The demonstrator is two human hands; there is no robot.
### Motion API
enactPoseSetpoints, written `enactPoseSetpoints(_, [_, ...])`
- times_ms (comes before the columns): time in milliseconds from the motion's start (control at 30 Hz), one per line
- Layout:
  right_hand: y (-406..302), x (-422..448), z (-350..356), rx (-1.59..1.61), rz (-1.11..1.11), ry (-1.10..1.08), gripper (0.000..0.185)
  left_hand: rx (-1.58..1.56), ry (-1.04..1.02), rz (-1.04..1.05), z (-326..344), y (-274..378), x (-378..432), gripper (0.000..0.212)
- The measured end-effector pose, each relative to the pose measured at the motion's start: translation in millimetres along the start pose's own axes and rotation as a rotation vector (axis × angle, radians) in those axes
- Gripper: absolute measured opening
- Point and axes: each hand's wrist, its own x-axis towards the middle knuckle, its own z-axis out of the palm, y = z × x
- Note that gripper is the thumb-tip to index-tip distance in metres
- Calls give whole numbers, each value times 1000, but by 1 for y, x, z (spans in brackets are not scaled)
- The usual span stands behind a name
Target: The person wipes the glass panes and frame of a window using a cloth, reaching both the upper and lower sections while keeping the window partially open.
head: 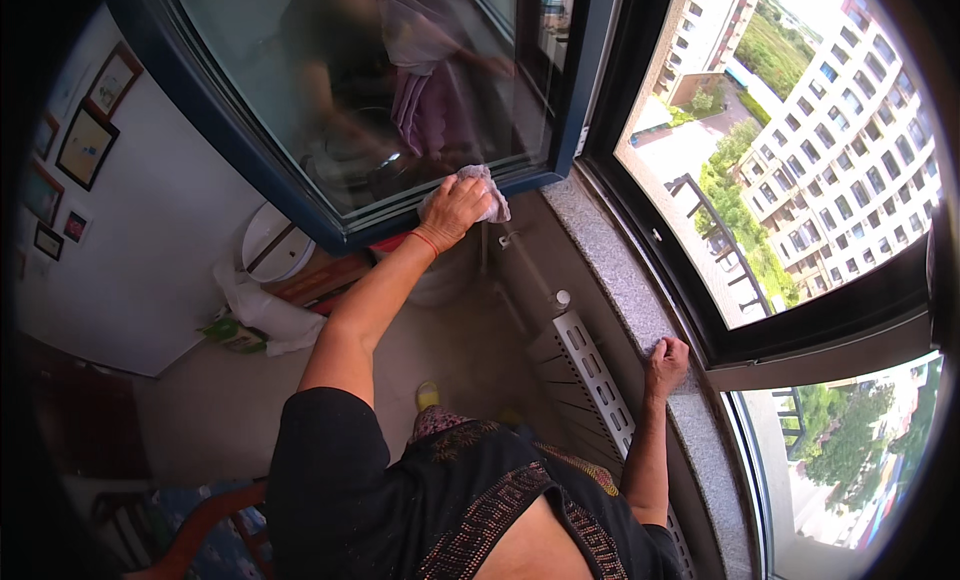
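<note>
My left hand (454, 208) is closed over a crumpled pale cloth (487, 197), pressed against the bottom rail of an open window sash (405, 223) with a dark blue frame. The sash's glass pane (337, 92) shows reflections of a person and a purple cloth. A red string circles my left wrist. Away to the right, my right hand (666, 361) rests with curled fingers on the speckled granite windowsill (615, 265), beside the dark fixed window frame (817, 328). No object shows in it.
Below the sill runs a white radiator (596, 381) with a pipe (529, 257). Under the sash are a white round basin (277, 242) and a white plastic bag (274, 317). Framed pictures (88, 145) hang on the left wall. A wooden chair (210, 512) stands lower left. Tall buildings lie far below outside.
</note>
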Motion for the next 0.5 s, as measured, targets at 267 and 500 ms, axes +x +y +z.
enactPoseSetpoints(267, [-9, -11, 18, 6, 153, -31, 18, 3, 23, -49, -46, -31, -86, 40])
enactPoseSetpoints(500, [-226, -55, 48, 579, 92, -267, 25, -60, 50, -123, -63, -38, -139, 40])
